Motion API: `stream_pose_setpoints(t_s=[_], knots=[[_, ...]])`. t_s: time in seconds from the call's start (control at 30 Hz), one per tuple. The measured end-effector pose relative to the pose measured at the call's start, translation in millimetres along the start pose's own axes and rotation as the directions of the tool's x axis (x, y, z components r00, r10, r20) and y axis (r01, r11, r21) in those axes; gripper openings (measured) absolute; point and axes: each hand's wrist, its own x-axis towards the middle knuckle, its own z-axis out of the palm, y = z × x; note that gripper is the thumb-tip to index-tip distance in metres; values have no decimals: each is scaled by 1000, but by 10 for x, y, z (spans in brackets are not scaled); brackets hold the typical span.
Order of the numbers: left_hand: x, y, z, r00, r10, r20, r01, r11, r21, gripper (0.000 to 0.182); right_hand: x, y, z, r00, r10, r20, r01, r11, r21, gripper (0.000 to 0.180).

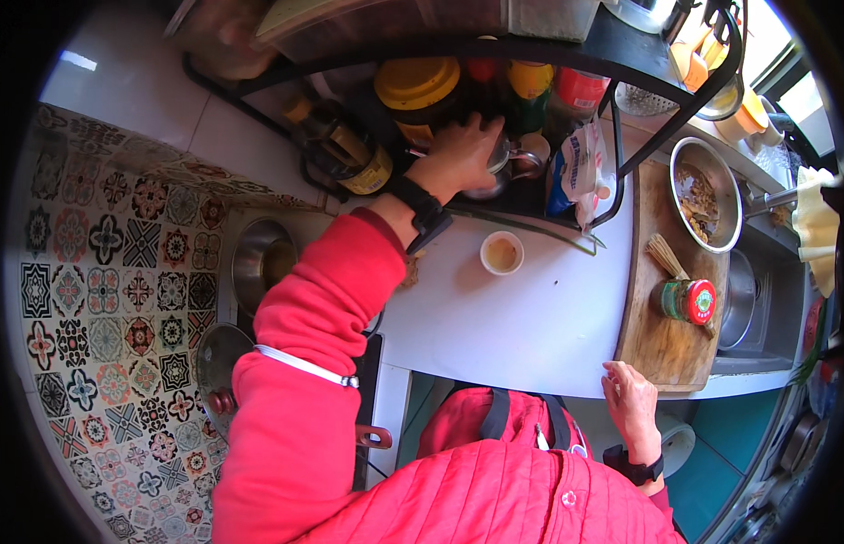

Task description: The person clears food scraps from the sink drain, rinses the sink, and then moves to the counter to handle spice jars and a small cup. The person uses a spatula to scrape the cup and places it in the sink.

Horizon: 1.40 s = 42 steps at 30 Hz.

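My left hand [461, 158] reaches into the lower shelf of a black metal rack, its fingers spread over a small container with a steel rim [501, 155]. The hand hides most of this container, so a firm grip cannot be made out. A yellow-lidded jar [417, 83] stands just behind the hand, and a dark sauce bottle [340, 149] leans to its left. My right hand [629, 401] hangs by the counter's front edge with loosely bent fingers and nothing in it. Between the hands, a small white cup [501, 253] with pale brown contents stands on the white counter [503, 333].
On the wooden cutting board [656, 347] at right are a red-lidded glass jar [687, 301], a bundle brush [667, 256] and a steel bowl [707, 194] of brown food. A sink [769, 319] lies beyond. Pans [221, 367] stand left; a green stalk [551, 234] lies before the rack [615, 160].
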Motion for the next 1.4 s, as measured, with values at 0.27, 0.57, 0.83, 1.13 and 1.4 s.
stream_pose_setpoints(t_s=[0.27, 0.57, 0.83, 1.13, 1.4], knots=[[-1265, -430, 282, 908, -265, 324, 307, 948, -84, 41, 107, 42, 80, 998, -21, 61, 19, 999, 35, 19], [-1707, -665, 988, 827, -483, 289, 488, 871, 60, 54, 304, -109, 228, 983, -125, 138, 118, 991, 56, 18], [-1375, -891, 531, 736, -492, 466, 662, 379, -647, 35, 174, 37, 382, 981, -15, 193, 8, 999, 39, 19], [-464, -1118, 836, 605, -698, 384, 545, 11, -838, 40, 101, 25, 406, 979, -9, 204, 3, 1000, 30, 18], [-1255, -956, 1077, 958, -259, -120, 238, 957, -163, 29, 669, 88, 508, 992, -112, -52, 114, 992, 46, 24]])
